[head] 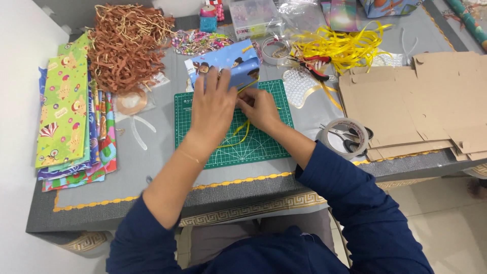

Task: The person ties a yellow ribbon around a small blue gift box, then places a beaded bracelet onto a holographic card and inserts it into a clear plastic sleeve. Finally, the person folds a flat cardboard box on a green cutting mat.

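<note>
A small box wrapped in blue cartoon-print paper (231,63) lies at the far edge of a green cutting mat (264,144). My left hand (213,109) presses flat on the wrapped box, fingers spread. My right hand (261,107) sits beside it, fingers pinched on a thin yellow ribbon (242,133) that trails across the mat toward me. The part of the box under my hands is hidden.
Folded wrapping papers (66,109) lie stacked at left, brown shredded paper (127,43) behind them. Loose yellow ribbon (345,48), flat cardboard (421,101), a tape roll (347,137) with scissors (350,139) lie at right. The table's front edge (233,195) is near my body.
</note>
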